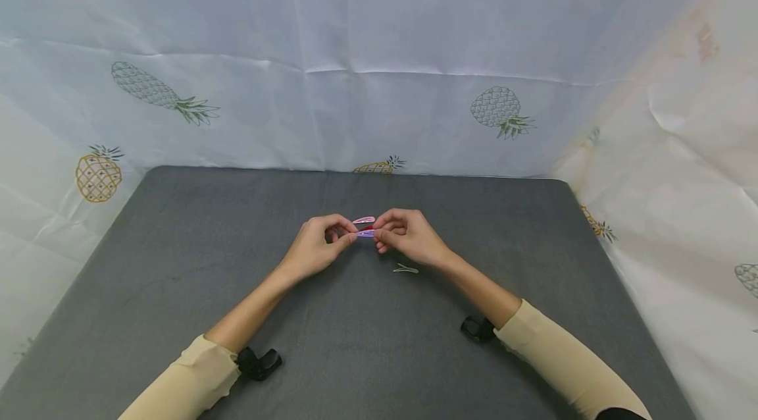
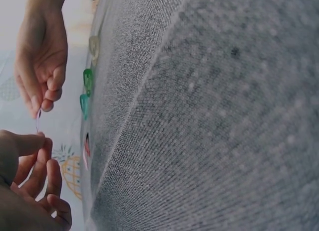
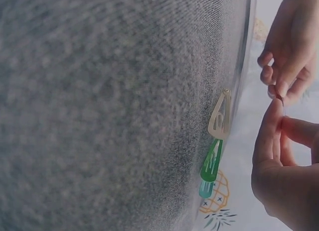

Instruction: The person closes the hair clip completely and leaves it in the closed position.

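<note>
Between my two hands is a purple snap hair clip (image 1: pixel 365 234), held in the air. Thumb and finger of my left hand (image 1: pixel 316 245) pinch its left end, while my right hand (image 1: pixel 417 236) pinches the other end. Fingertips cover both ends of the clip. A pink snap clip (image 1: pixel 364 220) and a partly hidden red clip (image 1: pixel 367 228) show just behind it. On the table near the right hand lies a cream clip (image 1: pixel 405 268). The right wrist view also shows a green clip (image 3: pixel 212 160) and a teal clip (image 3: pixel 205 188), which the right hand hides in the head view.
A dark grey cloth-covered table (image 1: pixel 195 255) lies under the hands. White curtains (image 1: pixel 379 25) printed with pineapples hang behind it and at both sides. Black wrist cameras (image 1: pixel 258 364) sit at the sleeve cuffs.
</note>
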`<state>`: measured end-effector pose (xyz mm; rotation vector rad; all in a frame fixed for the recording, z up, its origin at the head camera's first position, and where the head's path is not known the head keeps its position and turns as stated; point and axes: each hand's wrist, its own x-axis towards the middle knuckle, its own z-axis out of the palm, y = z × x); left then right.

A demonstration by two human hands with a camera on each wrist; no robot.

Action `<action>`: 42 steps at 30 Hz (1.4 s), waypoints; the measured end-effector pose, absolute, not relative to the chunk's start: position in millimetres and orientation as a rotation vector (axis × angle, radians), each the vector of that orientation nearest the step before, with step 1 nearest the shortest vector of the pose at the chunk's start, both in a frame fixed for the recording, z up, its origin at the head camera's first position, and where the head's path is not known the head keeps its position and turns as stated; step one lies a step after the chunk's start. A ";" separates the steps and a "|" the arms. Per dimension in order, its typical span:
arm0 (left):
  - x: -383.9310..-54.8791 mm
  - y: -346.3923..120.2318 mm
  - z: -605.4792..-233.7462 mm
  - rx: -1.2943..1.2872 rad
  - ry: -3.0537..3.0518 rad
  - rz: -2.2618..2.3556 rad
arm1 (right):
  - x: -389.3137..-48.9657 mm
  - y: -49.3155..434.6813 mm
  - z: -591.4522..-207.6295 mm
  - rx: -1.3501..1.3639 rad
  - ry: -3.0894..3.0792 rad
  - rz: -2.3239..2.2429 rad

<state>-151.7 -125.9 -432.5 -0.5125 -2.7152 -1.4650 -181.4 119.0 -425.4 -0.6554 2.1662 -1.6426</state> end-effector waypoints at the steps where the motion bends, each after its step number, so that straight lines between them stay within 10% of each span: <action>1: -151.8 -125.8 -432.6 -0.511 -2.714 -1.464 | -181.4 119.0 -425.4 -0.652 2.168 -1.641; 42: -147.3 -127.4 -442.0 -0.451 -2.825 -1.479 | -175.6 117.8 -429.4 -0.547 2.303 -1.518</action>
